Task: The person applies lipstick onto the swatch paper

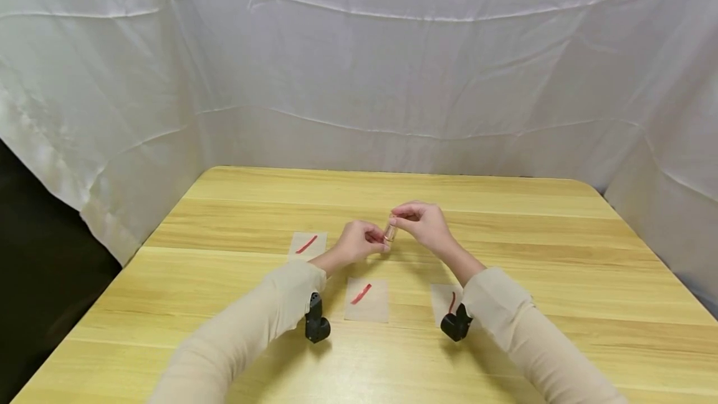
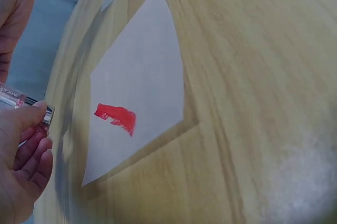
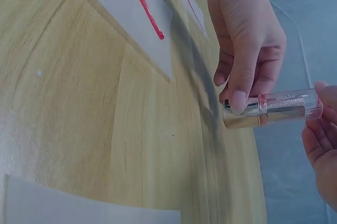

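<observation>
Both hands hold a lipstick (image 1: 390,232) tilted above the table, with a shiny metallic base and a clear cap with lettering. My left hand (image 1: 359,241) pinches the metallic base (image 3: 243,120) between thumb and fingers. The right hand (image 1: 424,224) grips the clear cap (image 3: 314,104) at the opposite, upper end. In the right wrist view the cap sits over the lipstick in line with the base. The left wrist view cuts off much of the lipstick at its left edge.
Pieces of pale paper with red strokes lie on the wooden table (image 1: 561,235): one left (image 1: 314,240), one in the middle (image 1: 367,310), one right (image 1: 440,297), partly behind the right wrist's black camera (image 1: 457,324). Another black camera (image 1: 316,323) is on the left wrist. White cloth (image 1: 392,80) hangs behind.
</observation>
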The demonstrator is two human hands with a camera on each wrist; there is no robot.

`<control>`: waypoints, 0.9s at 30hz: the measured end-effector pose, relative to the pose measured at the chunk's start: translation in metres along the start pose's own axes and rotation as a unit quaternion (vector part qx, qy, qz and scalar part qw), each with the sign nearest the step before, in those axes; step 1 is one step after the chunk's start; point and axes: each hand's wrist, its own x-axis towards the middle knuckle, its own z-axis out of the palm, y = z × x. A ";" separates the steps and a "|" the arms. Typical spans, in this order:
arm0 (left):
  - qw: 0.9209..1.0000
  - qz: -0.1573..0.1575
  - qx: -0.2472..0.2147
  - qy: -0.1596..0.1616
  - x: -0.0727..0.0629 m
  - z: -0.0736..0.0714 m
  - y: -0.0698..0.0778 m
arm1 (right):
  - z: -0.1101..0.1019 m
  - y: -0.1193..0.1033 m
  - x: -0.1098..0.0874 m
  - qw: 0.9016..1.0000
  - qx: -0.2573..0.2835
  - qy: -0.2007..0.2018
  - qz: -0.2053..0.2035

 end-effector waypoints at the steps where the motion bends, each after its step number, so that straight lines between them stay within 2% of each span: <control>1: 1.000 0.001 0.001 -0.001 0.001 0.001 0.000 | 0.001 0.000 0.000 1.000 -0.002 -0.001 0.000; 27: 0.999 0.019 0.034 -0.014 0.001 0.003 -0.007 | 0.010 0.006 -0.001 0.999 -0.026 -0.007 -0.024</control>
